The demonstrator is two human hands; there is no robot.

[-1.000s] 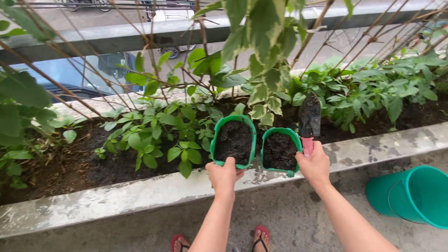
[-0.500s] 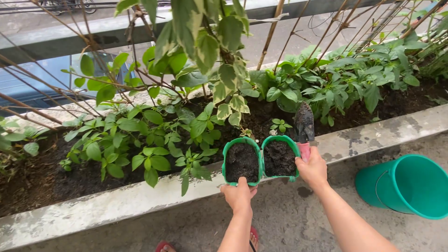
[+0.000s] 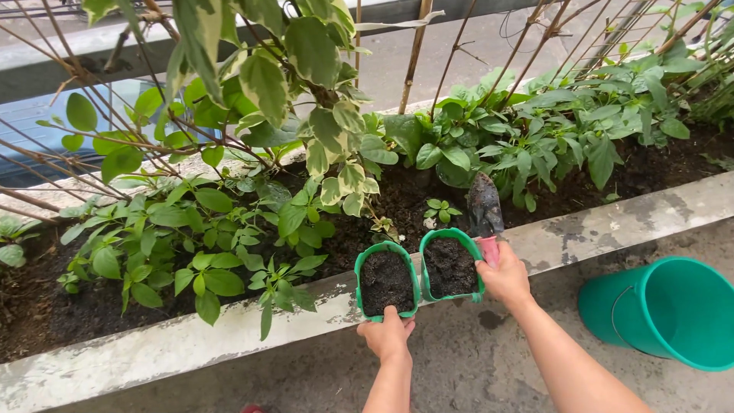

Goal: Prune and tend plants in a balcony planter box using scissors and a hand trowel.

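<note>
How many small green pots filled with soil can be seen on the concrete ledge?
2. One green pot is held by the left hand; the other green pot sits right beside it, next to the right hand. None seems hidden.

Teal bucket [image 3: 673, 310] on concrete floor; leafy plants [image 3: 214, 229] in planter bed.

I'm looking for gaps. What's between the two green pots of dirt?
Nothing: in the head view the left pot and right pot sit side by side, rims about touching.

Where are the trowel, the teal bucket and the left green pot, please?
trowel [image 3: 485, 205], head view, on its soil-caked blade.
teal bucket [image 3: 612, 306], head view, on its outer wall.
left green pot [image 3: 357, 274], head view, on its rim.
</note>
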